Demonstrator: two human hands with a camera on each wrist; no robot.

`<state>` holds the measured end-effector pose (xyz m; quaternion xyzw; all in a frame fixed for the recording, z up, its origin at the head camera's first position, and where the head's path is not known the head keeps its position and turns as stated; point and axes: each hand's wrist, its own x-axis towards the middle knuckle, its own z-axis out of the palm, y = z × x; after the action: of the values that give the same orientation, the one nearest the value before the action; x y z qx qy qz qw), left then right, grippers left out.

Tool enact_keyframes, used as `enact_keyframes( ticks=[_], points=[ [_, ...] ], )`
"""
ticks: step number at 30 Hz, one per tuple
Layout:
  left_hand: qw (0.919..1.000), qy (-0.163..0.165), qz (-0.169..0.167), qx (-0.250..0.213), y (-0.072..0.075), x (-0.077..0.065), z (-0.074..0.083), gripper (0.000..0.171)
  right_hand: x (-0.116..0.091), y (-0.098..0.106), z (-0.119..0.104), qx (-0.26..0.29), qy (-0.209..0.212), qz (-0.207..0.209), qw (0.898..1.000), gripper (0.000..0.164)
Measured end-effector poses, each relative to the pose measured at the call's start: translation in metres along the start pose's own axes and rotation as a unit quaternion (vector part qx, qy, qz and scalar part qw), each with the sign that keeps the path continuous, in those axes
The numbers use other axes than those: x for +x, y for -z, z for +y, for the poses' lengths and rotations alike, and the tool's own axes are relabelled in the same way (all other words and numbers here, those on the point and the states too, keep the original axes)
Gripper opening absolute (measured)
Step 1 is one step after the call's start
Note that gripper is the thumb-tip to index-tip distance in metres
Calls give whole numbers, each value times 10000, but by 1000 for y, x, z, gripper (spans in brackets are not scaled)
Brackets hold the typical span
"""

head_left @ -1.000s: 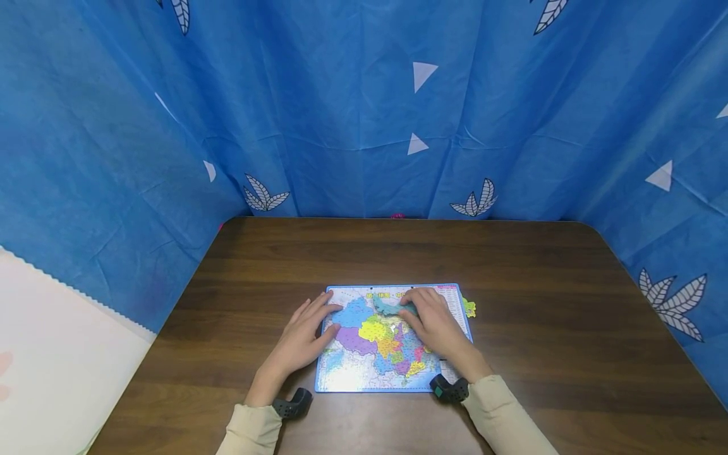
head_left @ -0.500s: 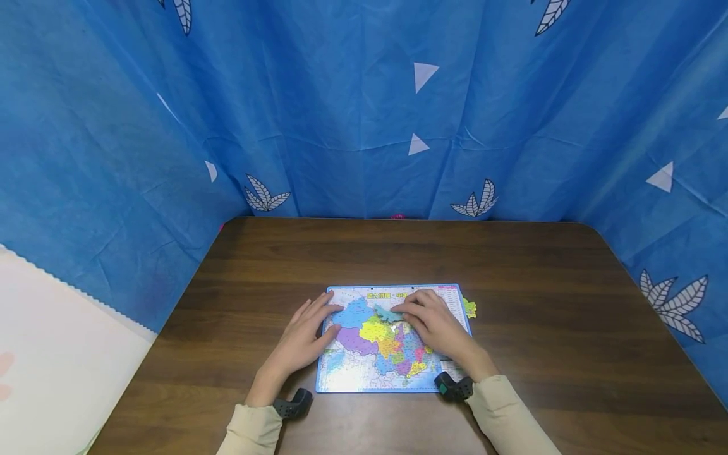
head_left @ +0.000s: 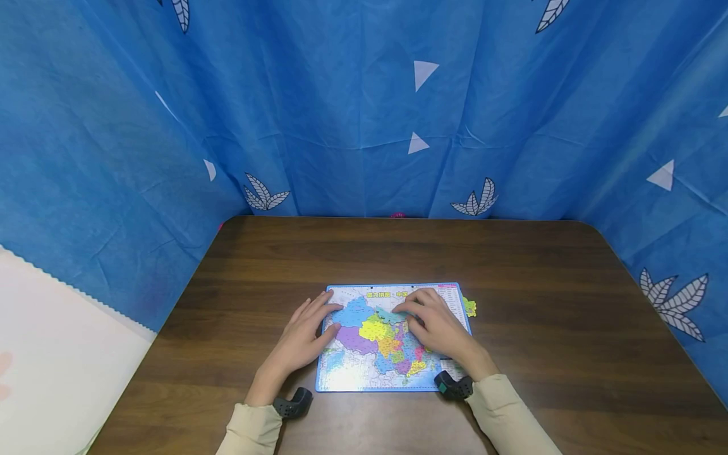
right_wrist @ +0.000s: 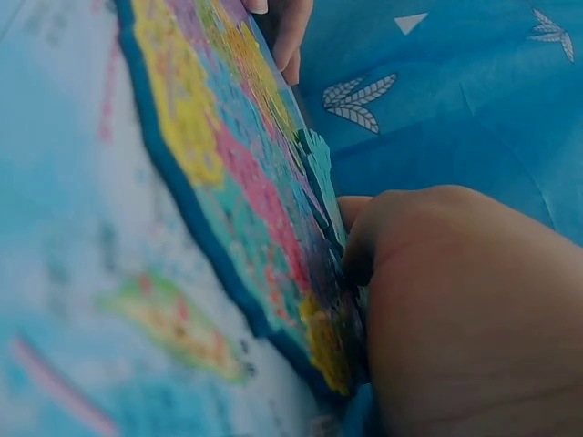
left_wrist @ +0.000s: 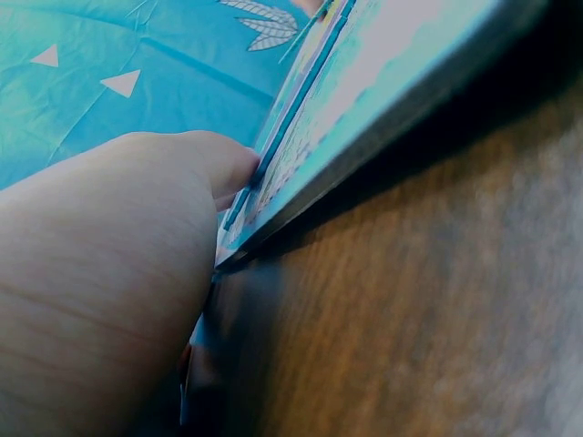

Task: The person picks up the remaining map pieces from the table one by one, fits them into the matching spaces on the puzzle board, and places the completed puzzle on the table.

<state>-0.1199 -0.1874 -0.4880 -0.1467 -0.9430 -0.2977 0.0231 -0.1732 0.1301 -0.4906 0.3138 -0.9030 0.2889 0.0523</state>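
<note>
A map puzzle board (head_left: 355, 381) with a blue rim lies on the table, several coloured map pieces set in its middle. My right hand (head_left: 440, 325) holds the right part of a long teal puzzle piece (head_left: 385, 314) with its index finger and thumb, over the top of the map. In the right wrist view the teal piece (right_wrist: 319, 168) stands slightly raised from the neighbouring pieces; its far end is hidden by the fingers. My left hand (head_left: 300, 339) rests on the board's left side, fingers spread, its thumb (left_wrist: 232, 164) on the rim in the left wrist view.
A yellow-green puzzle piece (head_left: 469, 307) pokes out past the board's right edge. The brown wooden table (head_left: 540, 303) extends around the board. A blue curtain (head_left: 364, 114) hangs behind it, and white cloth (head_left: 57, 360) lies at the left.
My right hand has shifted slightly left and toward me with the teal piece, which now sits lower, against the yellow-green piece. The left hand has stayed still.
</note>
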Motion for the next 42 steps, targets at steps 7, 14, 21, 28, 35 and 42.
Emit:
enact_keyframes(
  ticks=[7, 14, 21, 28, 35, 42],
  points=[
    [10000, 42, -75, 6, 1, 0, 0, 43, 0, -1, 2, 91, 46, 157, 9998, 30],
    [9999, 74, -92, 10, 1, 1, 0, 43, 1, -2, 3, 128, 136, 220, 9996, 29],
    [9999, 45, -111, 6, 1, 1, 0, 44, 1, -1, 3, 95, 92, 159, 9998, 30],
    [9999, 60, -87, -6, 1, 0, -1, 44, 1, 0, 1, -94, 269, 62, 9996, 31],
    [9999, 74, -79, 7, 0, 0, -1, 43, 1, 1, -4, -20, 365, -312, 9988, 31],
    [9999, -74, 76, 21, -1, 1, -2, 43, 2, 1, -7, -75, 213, -488, 9986, 30]
  ],
)
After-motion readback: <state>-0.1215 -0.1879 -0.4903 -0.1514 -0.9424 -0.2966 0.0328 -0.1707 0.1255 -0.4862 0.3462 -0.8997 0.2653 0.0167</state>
